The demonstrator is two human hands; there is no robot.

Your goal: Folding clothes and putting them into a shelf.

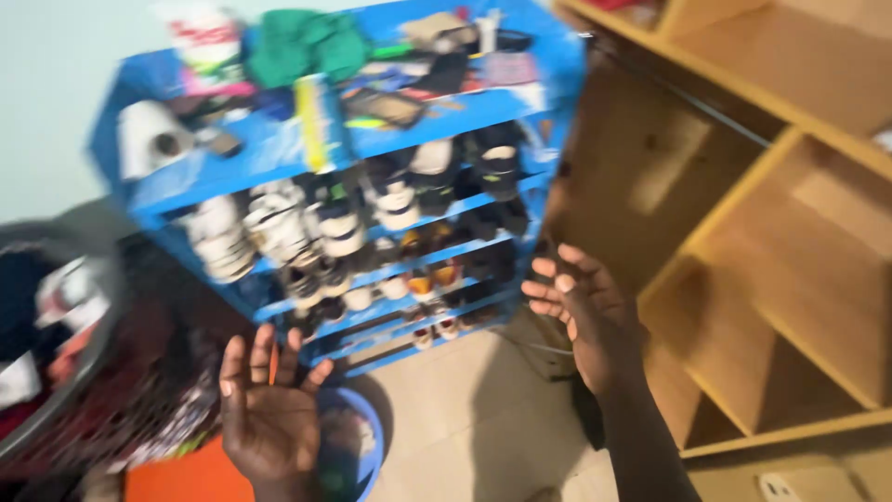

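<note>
Hands both up in front of the cam, both empty. Left hand (269,409) low in frame, palm toward cam, fingers spread wide & pointing up, gripping nothing, touching nothing. Right hand (581,311) higher & to the right, palm turned left, fingers loosely curled but apart, also holding nothing; forearm runs down to bottom edge.

Blue shoe rack (279,153) stands behind/between the hands, tilted in view, approx 5 shelves. Shoes (279,228) packed in rows on middle & lower shelves, mostly white and dark pairs, blurred. Top shelves carry mixed clutter: green cloth (297,42), white roll (149,135), flat dark items; too blurry to tell more. Right fingertips near the rack's right edge, lower shelves; contact can't be told.

Blue basin (358,446) on the floor just beside left hand, partly hidden by it. Orange patch (190,479) at bottom left. Grey tub (65,353) w/ clothes at far left. Wooden shelf unit (790,232) on the right, open compartments, right next to the rack. Pale tiled floor (483,418) between the hands.
</note>
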